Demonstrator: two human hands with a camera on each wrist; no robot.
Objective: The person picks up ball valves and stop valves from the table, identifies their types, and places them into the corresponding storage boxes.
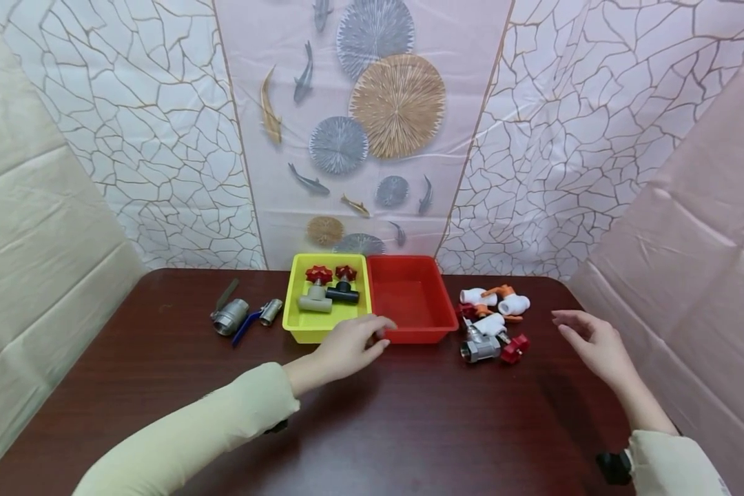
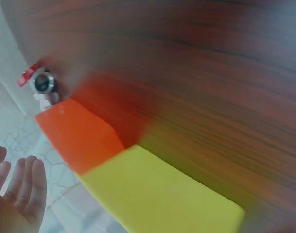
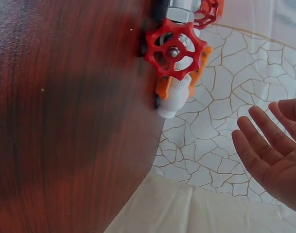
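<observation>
My left hand (image 1: pixel 351 344) hovers by the near walls of a yellow tray (image 1: pixel 290 303) and a red tray (image 1: pixel 449 318), its fingers relaxed and nothing visible in them. A grey valve with a red handwheel (image 1: pixel 315 297) and a black one (image 1: pixel 343 293) lie in the yellow tray. My right hand (image 1: pixel 598 342) is held above the table on the right, holding nothing, fingers loosely extended. Left of it is a pile of valves: white ones with orange handles (image 1: pixel 513 304), and a metal valve (image 1: pixel 480 349) with a red handwheel (image 3: pixel 175 49).
On the left of the brown table (image 1: pixel 421 427) lie a large metal ball valve (image 1: pixel 231 317) and a smaller one with a blue lever (image 1: pixel 270 313). Patterned cloth (image 1: pixel 533 138) hangs behind the table, with pale cloth walls at both sides.
</observation>
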